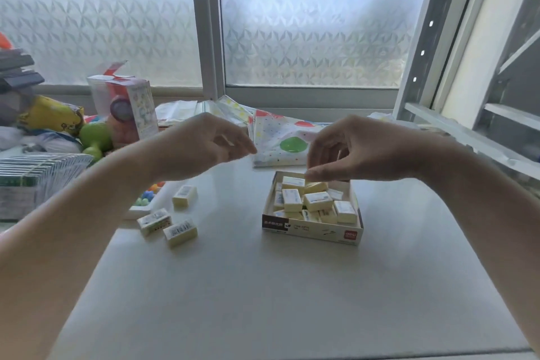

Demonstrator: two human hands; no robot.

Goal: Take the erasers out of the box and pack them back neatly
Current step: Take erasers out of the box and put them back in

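Note:
An open cardboard box [312,231] sits on the white table, right of centre, with several pale yellow erasers [318,201] lying jumbled inside. Three more erasers lie loose on the table to the left: one [184,196] farther back, two [154,221] [180,232] nearer. My right hand [362,149] hovers over the box's far edge, fingers bent downward, thumb tip touching the eraser at the back [293,182]; nothing is gripped. My left hand [201,143] hangs in the air left of the box, above the loose erasers, fingers relaxed and empty.
A dotted cloth bag [280,143] lies just behind the box. At the left stand a tray of coloured beads [146,199], a stack of wrapped packs [35,175], a green toy [93,137] and a clear toy carton [125,108]. A window frame [455,126] juts in at the right.

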